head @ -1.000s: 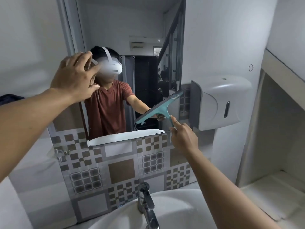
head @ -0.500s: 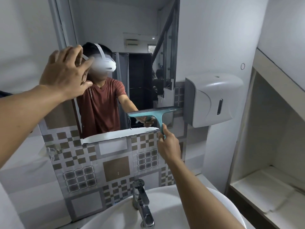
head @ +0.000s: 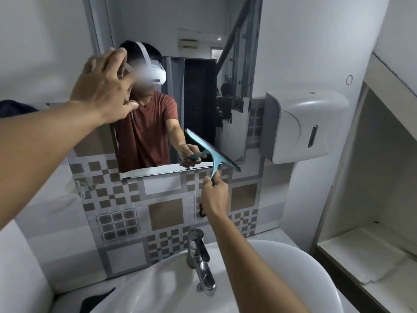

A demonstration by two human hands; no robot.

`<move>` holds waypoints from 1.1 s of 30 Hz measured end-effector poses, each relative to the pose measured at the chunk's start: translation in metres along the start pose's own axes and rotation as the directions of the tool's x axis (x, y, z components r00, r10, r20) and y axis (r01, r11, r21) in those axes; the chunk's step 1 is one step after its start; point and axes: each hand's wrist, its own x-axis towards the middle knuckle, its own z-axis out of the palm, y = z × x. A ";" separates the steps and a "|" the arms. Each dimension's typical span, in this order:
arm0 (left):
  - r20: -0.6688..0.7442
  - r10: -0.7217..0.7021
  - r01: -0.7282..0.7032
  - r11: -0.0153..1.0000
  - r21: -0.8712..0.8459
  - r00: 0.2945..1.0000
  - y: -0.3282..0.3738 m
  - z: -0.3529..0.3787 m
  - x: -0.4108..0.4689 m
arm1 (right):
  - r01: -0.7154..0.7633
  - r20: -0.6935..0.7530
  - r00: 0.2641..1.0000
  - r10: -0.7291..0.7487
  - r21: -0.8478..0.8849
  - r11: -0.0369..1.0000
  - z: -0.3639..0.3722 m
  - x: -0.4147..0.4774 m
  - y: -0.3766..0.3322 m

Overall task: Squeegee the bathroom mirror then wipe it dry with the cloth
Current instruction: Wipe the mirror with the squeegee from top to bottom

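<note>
the right hand (head: 214, 195) is closed around the handle of the teal squeegee (head: 213, 152), thumb and fingers pinching the lower end of the stem, so the grip sits low and far from the blade. the blade lies tilted across the lower right corner of the mirror (head: 198, 86), its high end toward the middle of the glass and its low end just past the bottom edge, near the white dispenser (head: 302, 127) mounted right of the mirror. the left hand (head: 101, 91) is spread open with nothing in it, fingers fanned at the mirror's left edge; whether the fingertips press the frame or only hover there i cannot tell.

this looks like the squeegee stage, working low on the glass. to do the pass well, level the blade so its whole rubber edge meets the mirror, keep even pressure, and pull in one steady stroke off the bottom edge, overlapping the strip beside it. a firmer hold higher on the handle would likely stop the blade rocking. no cloth can be identified for certain; a dark shape left of the mirror may be one
</note>
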 end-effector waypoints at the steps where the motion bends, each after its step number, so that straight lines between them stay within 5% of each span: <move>1: 0.008 -0.003 0.003 1.000 0.002 1.000 0.000 0.000 0.000 | -0.022 0.002 1.000 0.022 0.050 0.998 0.006 -0.003 -0.001; 9: 0.017 0.019 -0.019 1.000 0.010 1.000 -0.007 -0.001 0.002 | -0.137 -0.023 0.988 0.153 0.339 0.931 0.051 -0.017 -0.006; 33: 0.060 0.014 -0.019 0.997 0.077 0.998 -0.013 0.003 0.003 | -0.172 0.125 0.982 0.142 0.280 0.944 0.109 -0.072 0.017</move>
